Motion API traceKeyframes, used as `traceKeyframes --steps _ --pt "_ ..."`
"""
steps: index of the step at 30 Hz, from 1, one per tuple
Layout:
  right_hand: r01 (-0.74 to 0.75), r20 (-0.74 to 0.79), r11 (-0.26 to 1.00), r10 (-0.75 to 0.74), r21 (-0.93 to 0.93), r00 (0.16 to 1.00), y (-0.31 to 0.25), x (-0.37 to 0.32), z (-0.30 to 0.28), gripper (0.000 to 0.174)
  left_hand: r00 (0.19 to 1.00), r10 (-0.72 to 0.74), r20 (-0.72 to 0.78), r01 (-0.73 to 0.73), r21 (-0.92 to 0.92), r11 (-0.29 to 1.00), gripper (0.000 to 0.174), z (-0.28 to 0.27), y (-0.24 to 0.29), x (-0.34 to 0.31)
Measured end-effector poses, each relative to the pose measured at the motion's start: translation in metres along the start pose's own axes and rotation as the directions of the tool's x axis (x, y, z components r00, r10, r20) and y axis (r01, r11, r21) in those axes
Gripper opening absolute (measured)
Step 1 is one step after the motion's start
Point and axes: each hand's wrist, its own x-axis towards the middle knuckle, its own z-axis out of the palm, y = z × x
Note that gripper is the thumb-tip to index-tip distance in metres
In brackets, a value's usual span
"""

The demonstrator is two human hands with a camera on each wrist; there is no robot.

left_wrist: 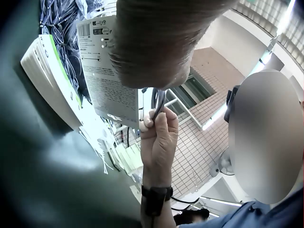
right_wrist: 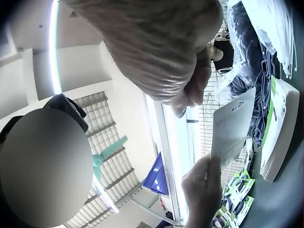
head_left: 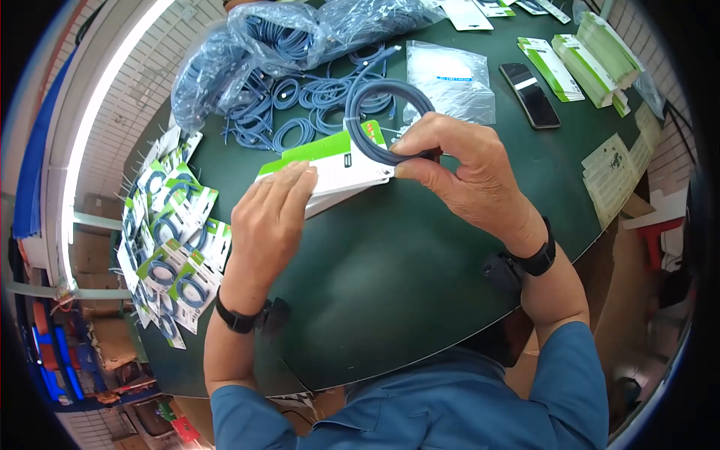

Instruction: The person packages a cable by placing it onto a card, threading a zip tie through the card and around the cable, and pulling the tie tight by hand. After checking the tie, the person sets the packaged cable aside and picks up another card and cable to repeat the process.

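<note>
In the head view my left hand [head_left: 271, 221] holds a white and green packaging card [head_left: 337, 166] by its near end. Its printed back, with a barcode, faces the left wrist camera. My right hand [head_left: 472, 161] pinches a coiled blue-grey cable [head_left: 354, 112] between thumb and fingers. The coil stands up at the far end of the card and overlaps it in the head view. Below the held card, a stack of similar cards [left_wrist: 52, 85] sits on the table. The right wrist view shows my left thumb and fingers gripping the card's edge.
Carded cables [head_left: 169, 232] lie heaped at the left. Loose coiled cables [head_left: 300, 105] spread beneath a big clear plastic bag [head_left: 300, 37] at the back. A clear bag of white ties [head_left: 454, 86], a phone [head_left: 529, 96] and more cards [head_left: 585, 67] lie toward the right.
</note>
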Motion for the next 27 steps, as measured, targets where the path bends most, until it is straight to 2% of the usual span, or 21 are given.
traceKeyframes --steps 1,3,5,6,9,11,15,18,19,20,22,23,24,25,26,27 --pt "0.017 -0.03 0.999 -0.017 0.027 0.999 -0.002 -0.001 0.002 0.022 1.0 0.004 0.01 -0.004 0.025 1.0 0.03 -0.011 0.018 -0.005" --pt "0.048 0.031 0.998 -0.048 0.028 0.998 -0.006 -0.003 0.012 0.022 1.0 -0.022 0.019 0.021 0.045 0.999 0.027 -0.014 0.042 -0.018" --pt "0.122 0.088 0.992 -0.124 0.032 0.988 -0.011 -0.008 0.024 0.023 0.994 -0.077 0.078 0.084 -0.099 0.991 0.022 -0.012 0.061 -0.029" --pt "0.114 0.107 0.993 -0.117 0.038 0.987 -0.011 -0.012 0.031 0.023 0.99 -0.096 0.108 0.113 -0.169 0.979 0.02 -0.011 0.067 -0.034" --pt "0.179 0.223 0.98 -0.157 -0.083 0.962 -0.005 -0.023 0.051 0.023 0.965 -0.175 0.194 0.207 -0.161 0.965 0.019 -0.006 0.068 -0.04" --pt "0.156 0.203 0.984 -0.137 -0.084 0.97 0.001 -0.026 0.059 0.023 0.95 -0.209 0.231 0.248 -0.154 0.956 0.018 -0.003 0.065 -0.039" --pt "0.101 0.124 0.99 -0.089 -0.094 0.988 0.008 -0.028 0.064 0.023 0.964 -0.227 0.136 0.255 -0.248 0.935 0.021 0.003 0.059 -0.034" --pt "0.087 0.07 0.991 -0.08 -0.105 0.994 0.011 -0.026 0.066 0.023 0.96 -0.187 -0.206 0.133 -0.252 0.959 0.022 -0.002 0.056 -0.029" --pt "0.091 0.062 0.991 -0.085 -0.096 0.994 0.012 -0.026 0.066 0.023 0.959 -0.191 -0.207 0.137 -0.252 0.958 0.022 -0.004 0.06 -0.034" --pt "0.094 0.052 0.992 -0.089 -0.087 0.995 0.013 -0.026 0.066 0.023 0.946 -0.289 -0.151 0.205 -0.414 0.887 0.024 -0.01 0.069 -0.044" --pt "0.096 0.042 0.992 -0.093 -0.078 0.995 0.014 -0.028 0.067 0.024 0.898 -0.441 0.007 0.325 -0.685 0.652 0.029 -0.019 0.085 -0.061" --pt "0.127 0.039 0.988 -0.124 -0.091 0.991 0.015 -0.029 0.067 0.025 0.896 -0.443 0.006 0.327 -0.684 0.652 0.029 -0.018 0.088 -0.064" --pt "0.16 0.039 0.982 -0.157 -0.103 0.987 0.016 -0.03 0.068 0.025 0.774 -0.576 0.263 0.469 -0.849 0.243 0.03 -0.014 0.094 -0.068" --pt "0.195 0.044 0.974 -0.191 -0.113 0.981 0.017 -0.03 0.068 0.026 0.625 -0.569 0.535 0.512 -0.83 -0.219 0.031 -0.01 0.098 -0.068" --pt "0.201 0.055 0.974 -0.196 -0.107 0.979 0.017 -0.03 0.069 0.026 0.483 -0.425 0.766 0.446 -0.633 -0.633 0.032 -0.009 0.101 -0.069" --pt "0.239 0.077 0.967 -0.232 -0.092 0.97 0.016 -0.031 0.07 0.028 0.48 -0.435 0.762 0.434 -0.637 -0.637 0.032 -0.008 0.101 -0.072"
